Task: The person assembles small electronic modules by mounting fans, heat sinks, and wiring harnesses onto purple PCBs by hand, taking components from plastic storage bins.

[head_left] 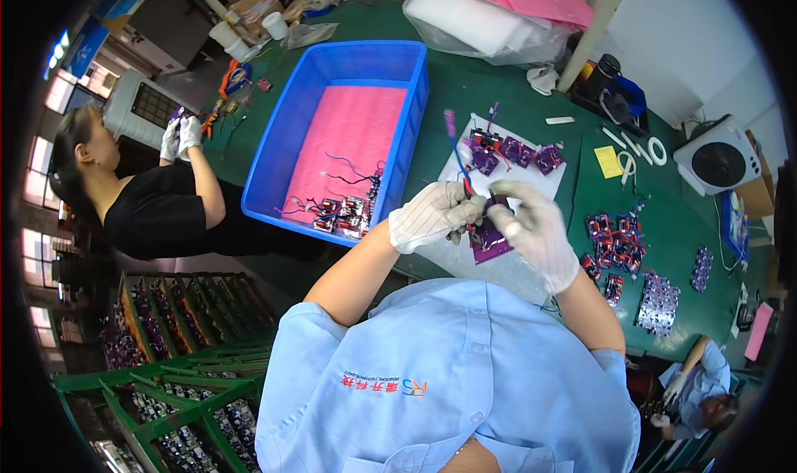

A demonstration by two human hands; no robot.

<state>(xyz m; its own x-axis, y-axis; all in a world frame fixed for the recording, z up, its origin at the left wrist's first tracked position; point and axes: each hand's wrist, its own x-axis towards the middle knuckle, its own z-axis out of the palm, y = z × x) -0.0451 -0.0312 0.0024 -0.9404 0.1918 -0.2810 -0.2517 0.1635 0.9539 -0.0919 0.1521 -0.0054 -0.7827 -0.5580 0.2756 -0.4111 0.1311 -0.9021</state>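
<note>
A purple circuit board [491, 242] is in front of my chest, above a white sheet [535, 192] on the green table. My white-gloved left hand [433, 216] is closed at the board's left side, pinching red and dark wires. From those fingers a blue wire [456, 149] with a purple end stands up. Over the board's right edge is my gloved right hand [538, 234], smeared by motion; whether it grips the board cannot be made out. Several purple boards with wires [516, 151] lie on the sheet just beyond my hands.
A blue bin [419, 99] with pink lining and several wired boards stands left. More boards [614, 242] lie right, near white tape rolls [657, 150] and a fan-like box [718, 166]. A co-worker [158, 195] works at left, another [701, 390] at lower right. Green racks [178, 365] stand lower left.
</note>
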